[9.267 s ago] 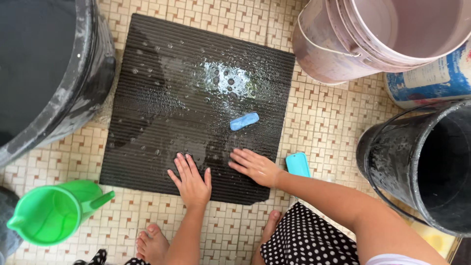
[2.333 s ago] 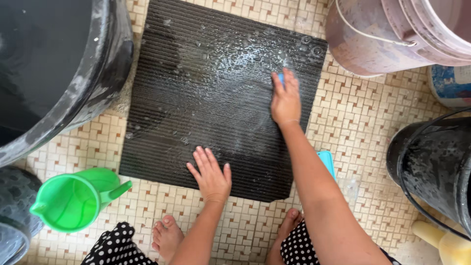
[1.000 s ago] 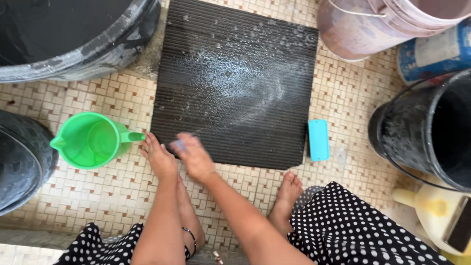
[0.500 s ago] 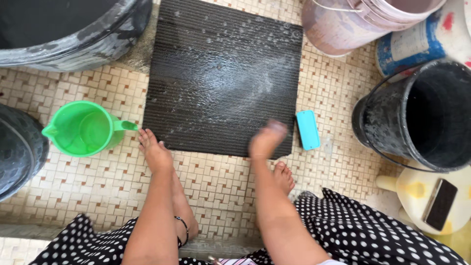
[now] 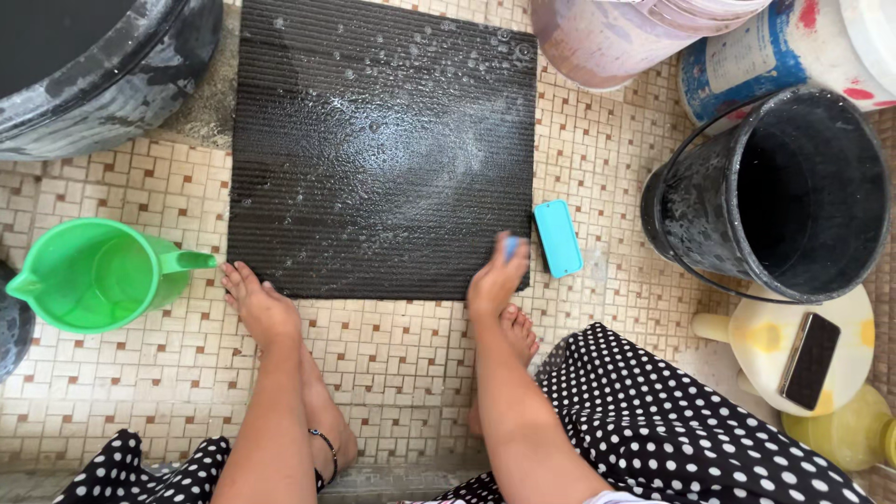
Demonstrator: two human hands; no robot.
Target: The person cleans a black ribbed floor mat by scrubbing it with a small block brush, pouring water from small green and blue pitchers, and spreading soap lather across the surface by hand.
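Right hand (image 5: 495,280) stayed at mat (image 5: 383,149) near edge, clamped on blue soap (image 5: 511,246)

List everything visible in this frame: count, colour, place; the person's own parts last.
Ribbed mat: one, black, wet and soapy, centre floor.
Soap bar: one, blue, in the right hand's grip at the mat's near right corner.
Soap case: one, turquoise, on tiles right of the mat.
Jug: one, green, left.
Black bucket: one, right.
Dark tub: one, top left.
Pinkish buckets: stacked, top right.
Phone: one, dark, on a cream stool.
Left hand: at the mat's near left corner.
Right hand: holding soap.
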